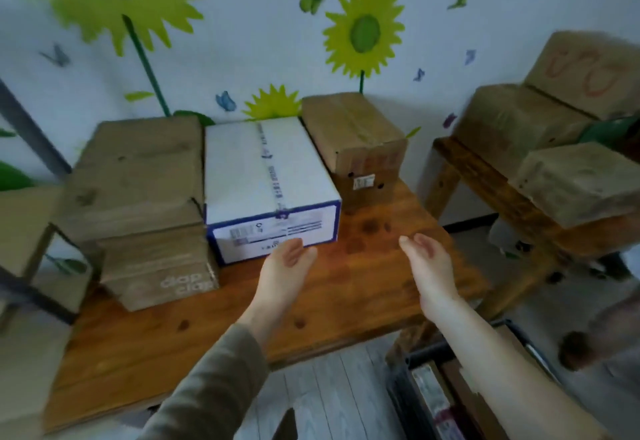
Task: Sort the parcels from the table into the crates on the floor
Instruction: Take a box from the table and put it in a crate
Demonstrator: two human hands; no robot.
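A white parcel with blue edges (263, 176) lies in the middle of the wooden table (242, 329). To its left sits a wide brown carton (135, 169) with a smaller brown box (156, 270) in front of it. A tall brown box (356, 142) stands to its right. My left hand (287, 266) is open, fingertips at the white parcel's near face. Over the table's right part my right hand (426, 263) is open, palm facing left, holding nothing. A dark crate (433, 394) on the floor at lower right holds parcels.
A second wooden table (491, 176) at right carries several brown cartons (519, 121). A dark metal frame (31, 287) and cardboard stand at the left edge. Grey plank floor (329, 387) lies between me and the table. The wall behind has sunflower paintings.
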